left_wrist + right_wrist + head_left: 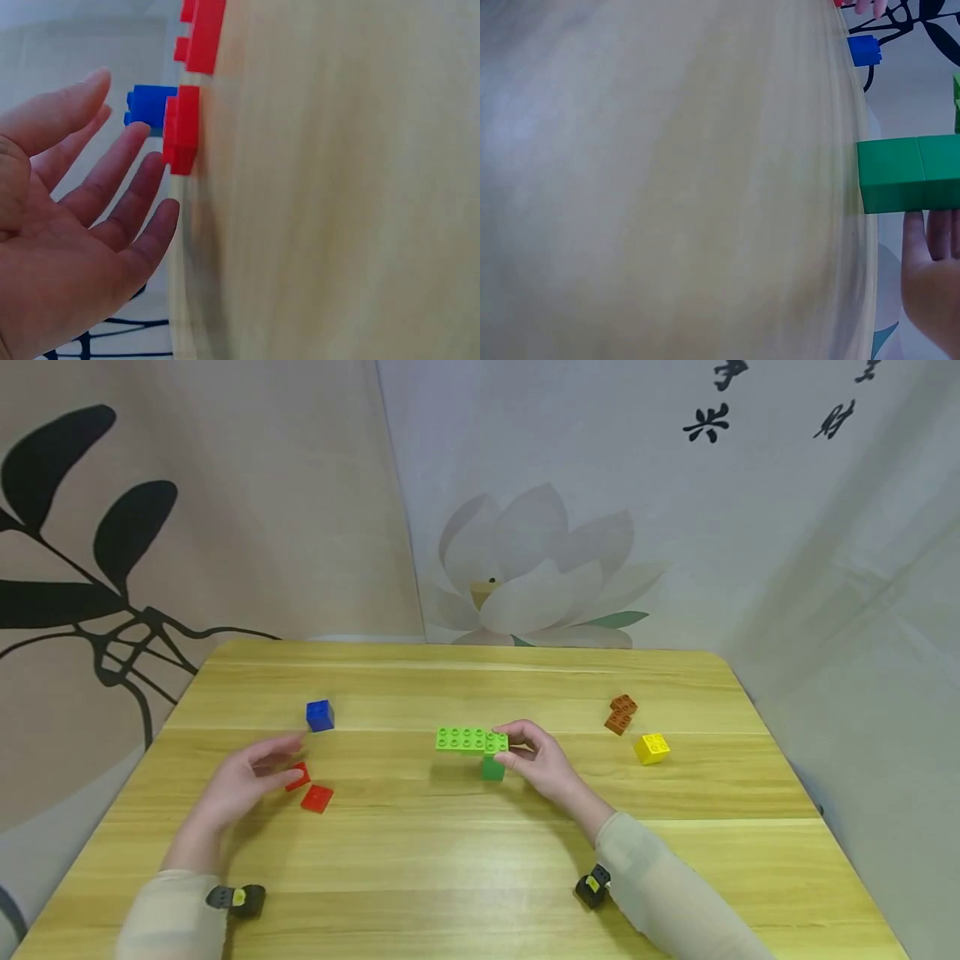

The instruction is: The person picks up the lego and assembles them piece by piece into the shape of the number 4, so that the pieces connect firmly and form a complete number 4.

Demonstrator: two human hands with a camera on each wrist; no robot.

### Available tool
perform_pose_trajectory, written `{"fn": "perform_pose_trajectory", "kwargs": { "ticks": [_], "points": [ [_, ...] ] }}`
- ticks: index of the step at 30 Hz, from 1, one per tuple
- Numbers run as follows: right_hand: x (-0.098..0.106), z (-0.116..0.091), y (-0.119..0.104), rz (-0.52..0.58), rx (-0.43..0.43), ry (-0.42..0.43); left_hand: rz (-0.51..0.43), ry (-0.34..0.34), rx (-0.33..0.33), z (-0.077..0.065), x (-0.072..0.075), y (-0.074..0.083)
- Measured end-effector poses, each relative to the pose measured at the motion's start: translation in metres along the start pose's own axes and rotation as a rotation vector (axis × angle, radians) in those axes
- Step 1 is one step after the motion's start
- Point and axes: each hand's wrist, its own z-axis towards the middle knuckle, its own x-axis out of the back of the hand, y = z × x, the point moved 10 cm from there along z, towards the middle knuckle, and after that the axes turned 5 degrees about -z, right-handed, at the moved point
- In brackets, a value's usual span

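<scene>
In the head view, my left hand (pixel 243 777) is over a small red brick (pixel 300 779), its thumb and fingers spread apart. The left wrist view shows those fingers loosely bent beside that brick, with nothing between them and the thumb. A second flat red brick (pixel 317 799) lies just nearer to me. At the middle of the table, my right hand (pixel 546 767) grips the right end of a brick build between thumb and fingers. Its top is a long light green brick (pixel 461 740) sticking out leftward, above a dark green column (pixel 896 176). Part of the right hand is out of frame in the right wrist view.
A blue brick (pixel 320 716) stands beyond the red ones. At the right are two brown bricks (pixel 618 721) and a yellow brick (pixel 652 748). The wooden table (pixel 420 877) ends at a printed curtain (pixel 315 527) behind.
</scene>
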Motion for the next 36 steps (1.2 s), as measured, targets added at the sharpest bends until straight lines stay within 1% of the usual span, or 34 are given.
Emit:
{"fn": "perform_pose_trajectory", "kwargs": {
  "ticks": [3, 6, 9, 15, 18, 24, 31, 36],
  "points": [
    [0.000, 0.000, 0.000, -0.003, 0.002, 0.000, 0.003, -0.047, 0.034, -0.002, -0.002, -0.008],
    [0.000, 0.000, 0.001, -0.007, 0.002, 0.000, -0.010, -0.083, 0.038, -0.002, -0.003, -0.013],
    [0.000, 0.000, 0.001, -0.005, 0.004, 0.001, -0.021, -0.098, 0.027, -0.003, -0.004, -0.015],
    [0.001, 0.000, 0.000, -0.005, 0.008, 0.004, 0.020, -0.127, -0.024, -0.003, -0.006, -0.015],
    [0.001, 0.000, 0.000, -0.008, 0.011, 0.003, 0.045, -0.140, -0.026, -0.002, -0.008, -0.015],
    [0.000, 0.000, 0.001, -0.005, 0.013, -0.002, 0.103, -0.142, -0.009, 0.001, -0.010, -0.021],
    [0.000, 0.000, 0.001, -0.008, 0.012, -0.004, 0.070, -0.123, -0.027, 0.002, -0.009, -0.022],
    [0.001, 0.000, 0.001, -0.004, 0.014, 0.001, 0.091, -0.096, -0.009, 0.003, -0.007, -0.026]
  ]
}}
